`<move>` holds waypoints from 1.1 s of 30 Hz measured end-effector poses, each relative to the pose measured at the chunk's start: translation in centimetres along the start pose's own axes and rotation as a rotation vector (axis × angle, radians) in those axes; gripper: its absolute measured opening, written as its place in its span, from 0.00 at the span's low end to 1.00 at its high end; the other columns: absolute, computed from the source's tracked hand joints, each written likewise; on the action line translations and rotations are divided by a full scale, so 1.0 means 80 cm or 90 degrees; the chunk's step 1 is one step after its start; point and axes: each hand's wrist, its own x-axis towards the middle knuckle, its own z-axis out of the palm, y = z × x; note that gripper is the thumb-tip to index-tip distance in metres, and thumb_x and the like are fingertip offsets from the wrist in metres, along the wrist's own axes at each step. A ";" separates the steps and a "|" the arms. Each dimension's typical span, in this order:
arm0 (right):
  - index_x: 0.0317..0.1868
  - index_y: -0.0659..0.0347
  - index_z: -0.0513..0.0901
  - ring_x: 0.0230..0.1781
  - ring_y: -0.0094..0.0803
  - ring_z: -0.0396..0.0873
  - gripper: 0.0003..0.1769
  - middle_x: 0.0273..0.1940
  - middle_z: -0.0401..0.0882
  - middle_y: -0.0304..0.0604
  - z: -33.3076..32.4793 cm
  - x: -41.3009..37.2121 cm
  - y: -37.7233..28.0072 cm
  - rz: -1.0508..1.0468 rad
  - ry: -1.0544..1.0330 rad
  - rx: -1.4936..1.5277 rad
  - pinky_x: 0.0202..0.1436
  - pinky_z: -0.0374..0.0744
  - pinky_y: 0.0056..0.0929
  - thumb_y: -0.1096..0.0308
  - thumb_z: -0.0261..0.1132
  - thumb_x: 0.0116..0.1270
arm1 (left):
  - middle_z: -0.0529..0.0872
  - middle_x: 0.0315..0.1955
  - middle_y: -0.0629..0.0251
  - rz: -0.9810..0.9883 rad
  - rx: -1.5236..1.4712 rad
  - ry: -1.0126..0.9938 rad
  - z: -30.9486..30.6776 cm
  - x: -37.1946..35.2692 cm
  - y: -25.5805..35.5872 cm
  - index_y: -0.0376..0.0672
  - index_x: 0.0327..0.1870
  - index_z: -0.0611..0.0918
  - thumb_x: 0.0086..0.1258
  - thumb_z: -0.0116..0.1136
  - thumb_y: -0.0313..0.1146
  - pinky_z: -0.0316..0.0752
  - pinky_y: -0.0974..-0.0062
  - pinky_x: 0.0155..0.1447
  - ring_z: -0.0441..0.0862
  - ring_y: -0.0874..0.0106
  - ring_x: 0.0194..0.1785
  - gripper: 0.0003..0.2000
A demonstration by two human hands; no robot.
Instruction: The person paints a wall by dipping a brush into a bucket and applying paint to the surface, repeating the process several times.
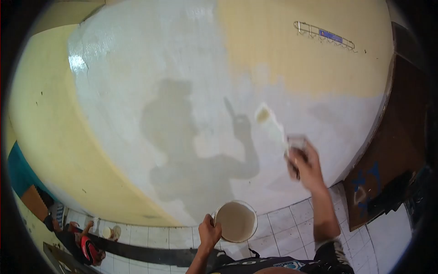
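Observation:
My right hand (303, 164) is raised before the wall and closed around the handle of a paintbrush (272, 127). White covers much of the brush, with a yellowish patch near its tip; motion blurs it. Low in front of my body, my left hand (210, 232) grips the left side of a round bucket (236, 222) with a pale rim and greyish-beige inside. The wall ahead bears a wide whitish painted area (196, 59), partly glossy, beside bare yellow areas (264, 41). My shadow falls across the whitish part.
A wire hook rack (324, 35) hangs on the yellow upper right wall. At right stands a brown panel (381, 150). Another person (82, 244) is low at the left, near small containers (109, 233). White tiles (283, 223) and a dark strip (150, 253) lie below.

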 end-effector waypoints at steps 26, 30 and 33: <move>0.60 0.65 0.79 0.32 0.37 0.82 0.23 0.36 0.84 0.52 0.202 0.382 -0.308 -0.490 0.281 -0.697 0.43 0.79 0.36 0.65 0.62 0.67 | 0.67 0.19 0.63 -0.126 0.013 0.022 -0.148 0.118 -0.105 0.38 0.31 0.69 0.67 0.55 0.30 0.63 0.66 0.26 0.58 0.68 0.25 0.09; 0.61 0.67 0.79 0.36 0.42 0.85 0.24 0.40 0.86 0.56 0.192 0.345 -0.312 -0.455 0.231 -0.707 0.47 0.80 0.37 0.67 0.61 0.66 | 0.67 0.19 0.63 -0.137 0.037 0.023 -0.144 0.126 -0.102 0.38 0.31 0.68 0.67 0.55 0.30 0.62 0.66 0.26 0.58 0.68 0.25 0.09; 0.60 0.67 0.80 0.39 0.46 0.86 0.24 0.40 0.86 0.58 0.202 0.349 -0.340 -0.585 0.293 -0.698 0.49 0.80 0.38 0.68 0.62 0.65 | 0.66 0.19 0.61 -0.111 0.038 0.022 -0.143 0.129 -0.099 0.37 0.31 0.68 0.66 0.55 0.31 0.62 0.66 0.27 0.58 0.68 0.26 0.09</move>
